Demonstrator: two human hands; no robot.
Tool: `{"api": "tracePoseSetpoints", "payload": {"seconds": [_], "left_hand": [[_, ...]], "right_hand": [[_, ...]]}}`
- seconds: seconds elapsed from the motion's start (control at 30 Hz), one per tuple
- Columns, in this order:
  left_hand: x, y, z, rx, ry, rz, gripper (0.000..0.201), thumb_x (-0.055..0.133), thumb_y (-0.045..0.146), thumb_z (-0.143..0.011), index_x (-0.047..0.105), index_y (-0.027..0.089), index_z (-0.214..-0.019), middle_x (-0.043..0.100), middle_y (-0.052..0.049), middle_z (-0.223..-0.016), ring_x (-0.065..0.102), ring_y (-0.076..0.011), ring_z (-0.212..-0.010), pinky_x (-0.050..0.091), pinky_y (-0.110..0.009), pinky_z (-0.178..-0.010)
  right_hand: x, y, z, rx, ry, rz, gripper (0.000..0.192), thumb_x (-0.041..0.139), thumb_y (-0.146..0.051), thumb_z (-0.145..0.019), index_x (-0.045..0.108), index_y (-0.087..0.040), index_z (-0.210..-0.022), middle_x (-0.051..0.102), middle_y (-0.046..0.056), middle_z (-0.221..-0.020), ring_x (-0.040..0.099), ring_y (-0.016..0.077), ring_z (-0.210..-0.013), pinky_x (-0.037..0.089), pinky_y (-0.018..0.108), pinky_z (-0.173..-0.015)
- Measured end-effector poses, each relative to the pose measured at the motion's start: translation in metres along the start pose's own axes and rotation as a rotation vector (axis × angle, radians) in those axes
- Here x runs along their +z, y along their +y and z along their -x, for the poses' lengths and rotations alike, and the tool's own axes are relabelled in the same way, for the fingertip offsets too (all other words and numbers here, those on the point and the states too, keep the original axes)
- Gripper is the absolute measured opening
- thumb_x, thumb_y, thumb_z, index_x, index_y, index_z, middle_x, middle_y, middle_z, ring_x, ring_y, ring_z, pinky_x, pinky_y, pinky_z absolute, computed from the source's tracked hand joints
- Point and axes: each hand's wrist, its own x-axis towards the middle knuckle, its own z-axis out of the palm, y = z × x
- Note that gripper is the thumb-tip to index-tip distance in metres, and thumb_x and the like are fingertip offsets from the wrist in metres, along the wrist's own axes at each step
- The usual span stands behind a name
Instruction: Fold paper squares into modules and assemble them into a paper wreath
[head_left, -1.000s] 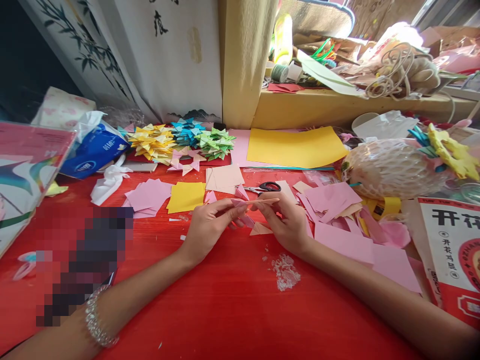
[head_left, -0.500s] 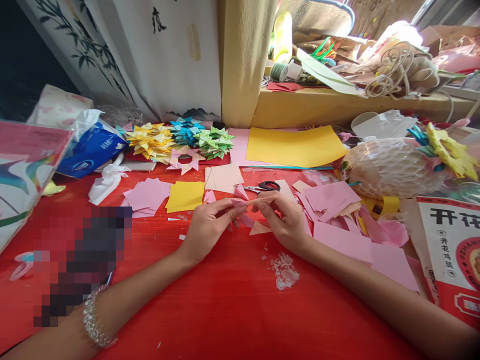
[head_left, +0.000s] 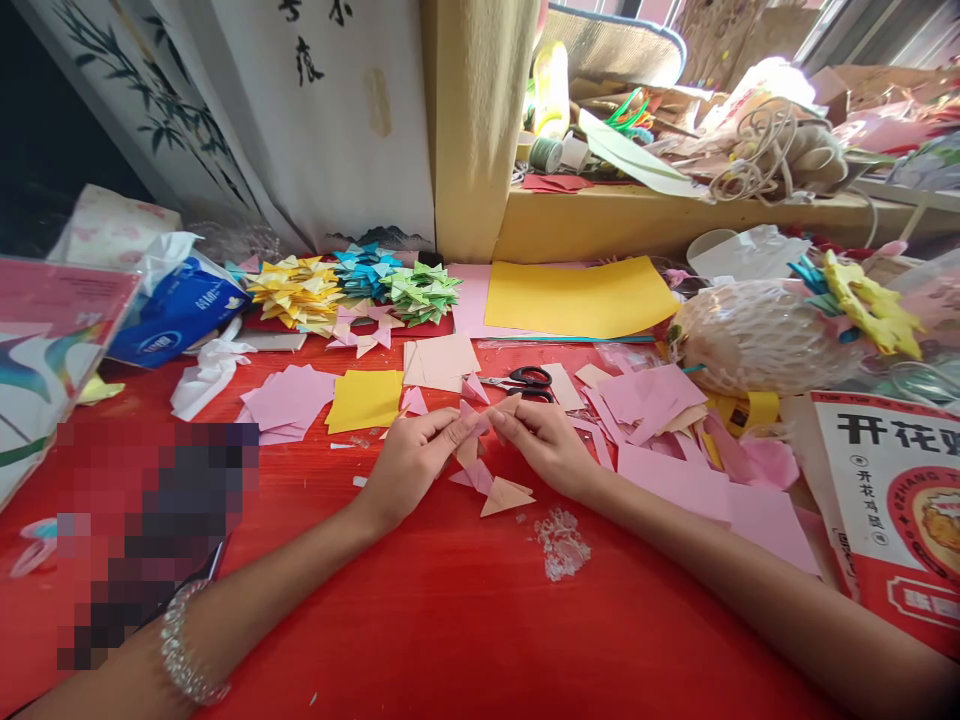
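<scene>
My left hand [head_left: 421,455] pinches pink folded paper [head_left: 474,412] between thumb and fingers. A peach folded piece [head_left: 509,404] meets it, its lower edge pinched by my right hand [head_left: 551,448]. Below my fingers are more folded units, a pink one [head_left: 477,477] and a pointed peach one [head_left: 506,495]; whether they are joined to the held paper I cannot tell. Just beyond, small pink folded pieces [head_left: 414,402] lie beside black-handled scissors [head_left: 531,380]. Behind these sit peach squares [head_left: 441,360], yellow squares [head_left: 365,400] and pink squares [head_left: 289,402].
Finished paper stars in yellow [head_left: 296,293], blue [head_left: 367,270] and green [head_left: 424,292] are piled at the back, near a large yellow sheet [head_left: 581,298]. Pink paper [head_left: 671,480] spreads at the right. Clear bits [head_left: 561,545] lie in front on the red table [head_left: 420,630].
The peach piece in my right hand has turned, its tip rising, and my right hand has shifted slightly left. The folded units below have swung lower, toward me. The view has shifted slightly.
</scene>
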Motion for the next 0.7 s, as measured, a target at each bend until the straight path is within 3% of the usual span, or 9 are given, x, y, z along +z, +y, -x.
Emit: {"api": "tracePoseSetpoints", "payload": {"seconds": [0.17, 0.47, 0.6, 0.7], "left_hand": [[0.0001, -0.0022, 0.0002, -0.022, -0.029, 0.016, 0.042, 0.047, 0.046, -0.086, 0.044, 0.017, -0.055, 0.033, 0.005, -0.045, 0.031, -0.0084, -0.043, 0.024, -0.025, -0.046], [0.0008, -0.0051, -0.0033, -0.046, -0.041, 0.004, 0.04, 0.047, 0.048, -0.085, 0.048, 0.017, -0.059, 0.035, 0.006, -0.043, 0.031, -0.0077, -0.041, 0.024, -0.024, -0.045], [0.0011, -0.0048, -0.0055, -0.074, -0.029, 0.026, 0.037, 0.053, 0.049, -0.081, 0.048, 0.017, -0.063, 0.045, 0.005, -0.05, 0.033, -0.0069, -0.041, 0.025, -0.023, -0.043], [0.0006, -0.0064, -0.0066, -0.075, -0.028, 0.05, 0.038, 0.054, 0.049, -0.081, 0.048, 0.017, -0.061, 0.044, 0.005, -0.048, 0.033, -0.0065, -0.039, 0.025, -0.023, -0.043]], "right_hand": [[0.0, 0.0006, 0.0, 0.05, -0.04, -0.016, 0.033, 0.041, -0.034, -0.092, 0.056, -0.016, -0.068, 0.049, -0.002, -0.06, 0.043, 0.0086, -0.055, 0.035, 0.021, -0.053], [0.0001, -0.0002, -0.002, 0.118, -0.089, -0.058, 0.033, 0.04, -0.035, -0.093, 0.06, -0.016, -0.075, 0.059, 0.0, -0.069, 0.05, 0.0099, -0.062, 0.037, 0.022, -0.059], [0.0011, 0.0023, -0.0036, 0.242, -0.104, -0.007, 0.043, 0.039, -0.044, -0.091, 0.045, -0.016, -0.058, 0.04, -0.004, -0.054, 0.035, 0.0081, -0.05, 0.027, 0.023, -0.048], [0.0021, 0.0041, -0.0044, 0.282, -0.128, -0.035, 0.048, 0.036, -0.049, -0.09, 0.032, -0.018, -0.054, 0.03, -0.005, -0.052, 0.027, 0.0073, -0.048, 0.023, 0.023, -0.046]]}}
